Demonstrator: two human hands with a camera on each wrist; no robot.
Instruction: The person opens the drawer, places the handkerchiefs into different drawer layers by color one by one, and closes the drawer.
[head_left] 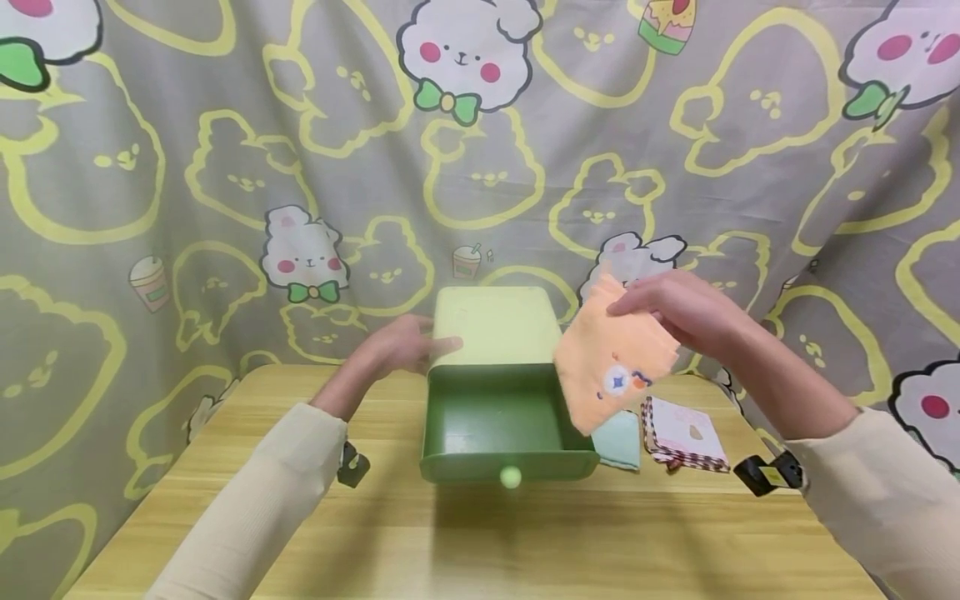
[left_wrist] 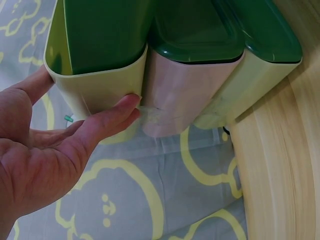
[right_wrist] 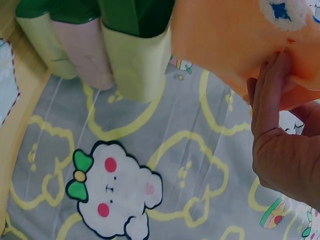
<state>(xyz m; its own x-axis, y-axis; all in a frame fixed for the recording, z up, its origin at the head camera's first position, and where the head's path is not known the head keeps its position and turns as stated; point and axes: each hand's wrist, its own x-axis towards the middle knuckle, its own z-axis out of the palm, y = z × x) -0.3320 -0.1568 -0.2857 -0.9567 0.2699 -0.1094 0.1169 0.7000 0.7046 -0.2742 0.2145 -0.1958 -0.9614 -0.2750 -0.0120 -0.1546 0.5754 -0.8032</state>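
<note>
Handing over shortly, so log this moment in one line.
left hand: touching drawer unit; right hand: holding orange cloth; top drawer: pulled open; teal cloth, checked-edge cloth: on table

The boxy green plastic drawer (head_left: 498,421) is accessible from above; the rounded pale-yellow plastic casing (head_left: 498,327) roofs its rear, the soft orange cloth (head_left: 603,358) obstructs its right edge

Left sleeve (head_left: 255,508) and right sleeve (head_left: 881,500), both plain cream.
Left of the drawer box (head_left: 495,325), the sleeve shows fine ribbing, with an angular black fitting (head_left: 352,465) beside its edge; right of the drawer box, a wider black fitting (head_left: 768,472) with a small yellowish mark sits against the other sleeve's edge.
</note>
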